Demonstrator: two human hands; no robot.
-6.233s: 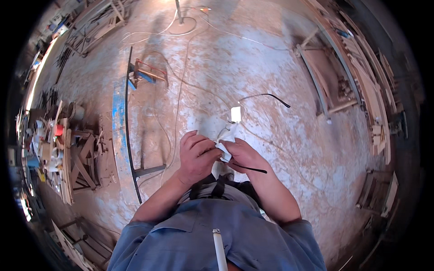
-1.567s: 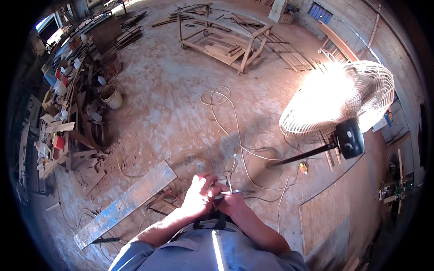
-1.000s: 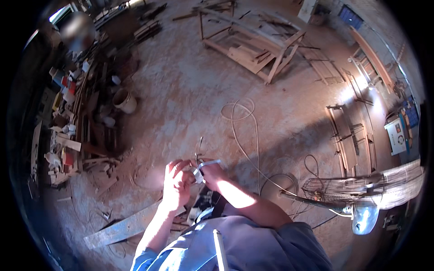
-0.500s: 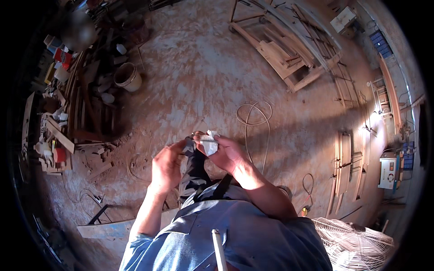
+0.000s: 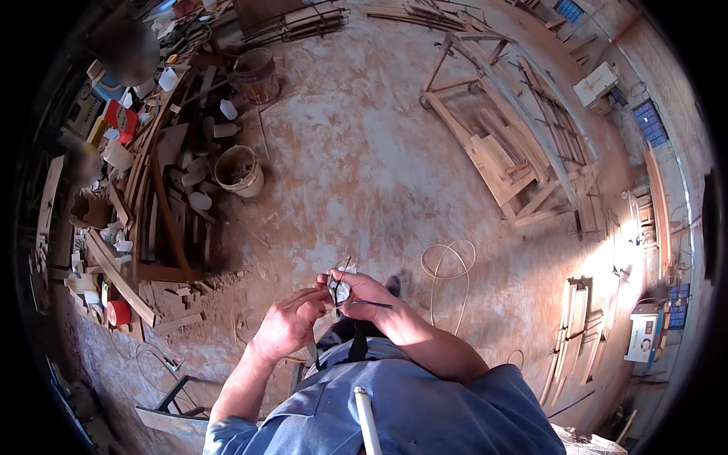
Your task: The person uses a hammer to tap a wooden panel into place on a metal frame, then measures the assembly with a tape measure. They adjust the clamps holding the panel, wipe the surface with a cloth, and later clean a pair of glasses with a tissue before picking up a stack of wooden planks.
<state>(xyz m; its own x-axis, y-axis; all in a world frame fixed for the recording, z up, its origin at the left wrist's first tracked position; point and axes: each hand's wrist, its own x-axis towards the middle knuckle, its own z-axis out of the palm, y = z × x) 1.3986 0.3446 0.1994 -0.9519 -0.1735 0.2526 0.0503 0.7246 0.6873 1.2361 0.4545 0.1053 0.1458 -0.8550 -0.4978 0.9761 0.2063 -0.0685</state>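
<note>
In front of my body both hands meet over a small bundle. My left hand (image 5: 290, 324) is closed, its fingertips pinching a thin dark item with slender arms (image 5: 371, 304), which looks like a pair of eyeglasses. My right hand (image 5: 365, 294) is closed around a crumpled white tissue (image 5: 339, 291) pressed against the same item. One slender arm sticks out over the right wrist and another dark strip crosses the tissue. The fingers partly hide both things. Lower down, a white stick like a cigarette (image 5: 365, 421) shows above my blue shirt (image 5: 318, 417).
Left, wood offcuts, jugs and a red can (image 5: 120, 121) crowd a bench beside a bucket (image 5: 240, 171). A wooden-framed rack (image 5: 485, 163) with boards stands far right. A cable loop (image 5: 449, 262) lies on the floor; planks (image 5: 570, 326) and a white machine box (image 5: 642, 336) are at right.
The view has shifted, so the floor and rack sit lower and further right. My hands have drawn together; the dark slender arms now show across the tissue and right wrist.
</note>
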